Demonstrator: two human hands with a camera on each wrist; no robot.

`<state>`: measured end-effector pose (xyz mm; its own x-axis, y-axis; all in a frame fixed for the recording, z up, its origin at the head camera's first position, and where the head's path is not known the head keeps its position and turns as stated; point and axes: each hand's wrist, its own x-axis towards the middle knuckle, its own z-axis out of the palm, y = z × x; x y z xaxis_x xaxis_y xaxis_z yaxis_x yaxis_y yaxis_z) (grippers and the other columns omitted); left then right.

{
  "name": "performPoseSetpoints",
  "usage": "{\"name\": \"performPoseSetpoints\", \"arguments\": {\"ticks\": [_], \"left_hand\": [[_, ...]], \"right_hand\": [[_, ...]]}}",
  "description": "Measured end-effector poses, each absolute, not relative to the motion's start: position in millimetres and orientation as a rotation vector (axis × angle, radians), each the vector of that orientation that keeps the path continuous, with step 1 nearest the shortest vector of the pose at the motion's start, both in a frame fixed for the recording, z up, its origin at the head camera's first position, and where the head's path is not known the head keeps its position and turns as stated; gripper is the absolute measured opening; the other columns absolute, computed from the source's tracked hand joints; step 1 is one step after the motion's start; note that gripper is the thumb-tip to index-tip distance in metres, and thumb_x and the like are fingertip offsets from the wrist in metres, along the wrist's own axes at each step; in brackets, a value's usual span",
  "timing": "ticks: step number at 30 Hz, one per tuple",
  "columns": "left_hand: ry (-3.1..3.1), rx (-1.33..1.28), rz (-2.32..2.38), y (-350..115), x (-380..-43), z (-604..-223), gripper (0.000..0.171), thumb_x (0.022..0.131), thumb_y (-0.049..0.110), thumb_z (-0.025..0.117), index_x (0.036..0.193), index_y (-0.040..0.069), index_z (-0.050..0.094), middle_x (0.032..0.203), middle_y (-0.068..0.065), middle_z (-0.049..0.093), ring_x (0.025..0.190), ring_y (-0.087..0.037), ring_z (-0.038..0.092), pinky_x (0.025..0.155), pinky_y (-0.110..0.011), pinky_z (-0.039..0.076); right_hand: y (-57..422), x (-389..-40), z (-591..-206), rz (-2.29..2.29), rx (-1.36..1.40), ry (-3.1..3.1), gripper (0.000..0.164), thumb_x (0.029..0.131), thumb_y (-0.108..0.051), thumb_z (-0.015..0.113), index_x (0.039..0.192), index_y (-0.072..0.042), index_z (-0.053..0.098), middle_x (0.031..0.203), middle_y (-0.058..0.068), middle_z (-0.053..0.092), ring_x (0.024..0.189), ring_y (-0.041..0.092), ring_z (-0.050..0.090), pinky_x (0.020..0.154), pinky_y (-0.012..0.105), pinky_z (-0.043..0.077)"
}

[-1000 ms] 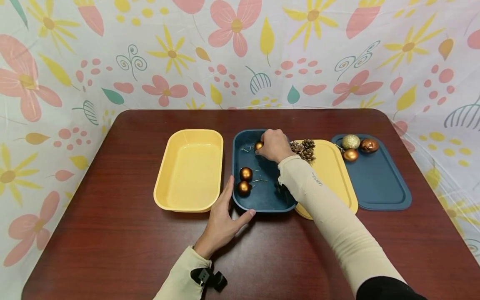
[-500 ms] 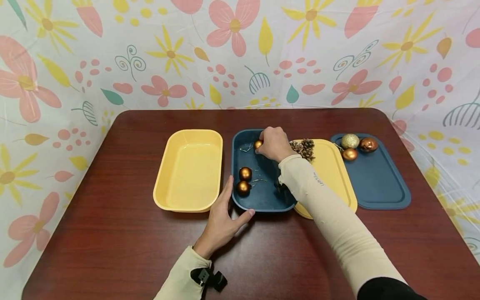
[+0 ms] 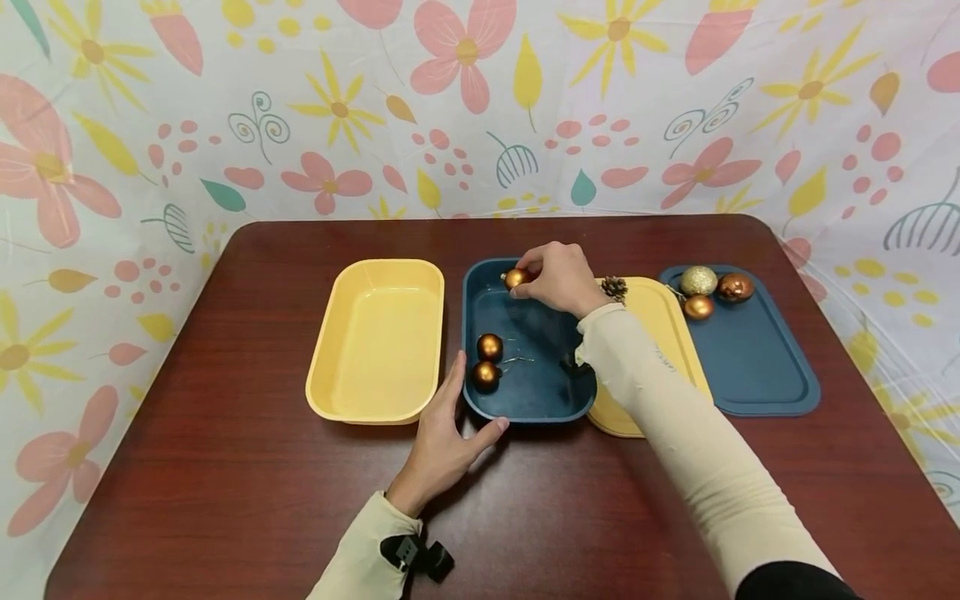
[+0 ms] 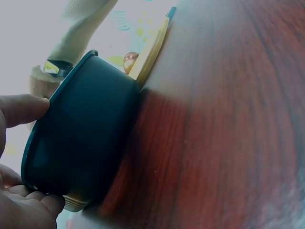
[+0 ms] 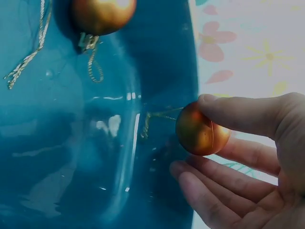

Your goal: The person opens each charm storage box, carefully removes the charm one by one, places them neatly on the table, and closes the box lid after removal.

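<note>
My right hand (image 3: pixel 562 279) pinches a copper-gold Christmas bauble (image 5: pixel 200 131) with a gold string, between thumb and fingers at the far end of the blue tub (image 3: pixel 540 367). In the right wrist view the bauble overlaps the tub's rim. Two like baubles (image 3: pixel 490 347) with strings lie on the tub's left side. My left hand (image 3: pixel 442 446) spans the tub's near left corner, fingers straight along its left wall and thumb at the front. In the left wrist view the thumb (image 4: pixel 28 107) touches the rim and the fingertips lie against the side wall.
A yellow tub (image 3: pixel 375 342) stands to the left. On the right, a yellow lid (image 3: pixel 660 325) bears pine cones (image 3: pixel 613 288), partly behind my right arm. Beyond it a blue lid (image 3: pixel 750 358) carries a glittery gold bauble (image 3: pixel 698 281), a copper bauble (image 3: pixel 698 307) and a shiny brown one (image 3: pixel 735 287).
My right hand has risen slightly and moved right and away, and the bauble it pinches has come up toward the tub's far rim. My left hand has stayed put.
</note>
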<state>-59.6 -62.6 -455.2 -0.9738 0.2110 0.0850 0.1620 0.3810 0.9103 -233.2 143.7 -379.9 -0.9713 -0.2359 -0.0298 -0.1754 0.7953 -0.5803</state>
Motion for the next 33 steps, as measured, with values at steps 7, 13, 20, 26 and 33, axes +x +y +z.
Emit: {"name": "performPoseSetpoints", "arguments": {"ticks": [7,13,20,26,33], "left_hand": [[2.569,0.353,1.69,-62.2,-59.6,-454.8,0.101,0.085,0.03,0.078,0.161,0.008,0.016,0.169,-0.01,0.017,0.156,-0.02,0.019,0.125,-0.049,0.025],[2.558,0.353,1.701,-61.6,-59.7,-456.3,0.101,0.086,0.03,0.078,0.162,0.01,0.015,0.169,-0.009,0.017,0.156,-0.018,0.018,0.125,-0.048,0.026],[2.554,0.342,1.695,-62.4,-59.5,-455.8,0.101,0.085,0.029,0.079,0.162,0.009,0.015,0.169,-0.009,0.017,0.156,-0.018,0.018,0.125,-0.048,0.026],[2.552,0.34,1.698,-62.4,-59.5,-455.8,0.101,0.085,0.03,0.079,0.161,0.009,0.016,0.169,-0.01,0.017,0.156,-0.018,0.018,0.125,-0.048,0.026],[2.56,0.345,1.705,-63.3,-61.1,-455.8,0.101,0.085,0.029,0.079,0.161,0.008,0.016,0.169,-0.01,0.018,0.156,-0.018,0.019,0.125,-0.047,0.025]], "right_hand": [[150.9,-222.3,-364.6,-0.921,-0.399,2.883,0.04,0.083,-0.026,0.083,0.118,-0.008,0.074,0.111,0.014,0.077,0.102,0.026,0.071,0.086,0.044,0.059],[160.7,-216.2,-355.6,-0.879,-0.482,2.904,0.041,0.083,-0.027,0.083,0.119,-0.011,0.074,0.108,0.011,0.077,0.096,0.024,0.073,0.083,0.044,0.06],[175.5,-214.0,-354.6,-0.929,-0.572,2.866,0.041,0.083,-0.024,0.083,0.122,-0.014,0.073,0.111,0.01,0.077,0.101,0.026,0.075,0.087,0.045,0.061],[188.7,-209.8,-349.6,-1.006,-0.652,2.746,0.04,0.085,-0.016,0.081,0.124,-0.017,0.072,0.115,0.008,0.076,0.104,0.023,0.075,0.086,0.041,0.061],[204.4,-206.5,-347.1,-0.991,-0.633,2.767,0.041,0.085,-0.014,0.081,0.125,-0.019,0.072,0.113,0.005,0.077,0.099,0.019,0.075,0.081,0.033,0.062]]}}
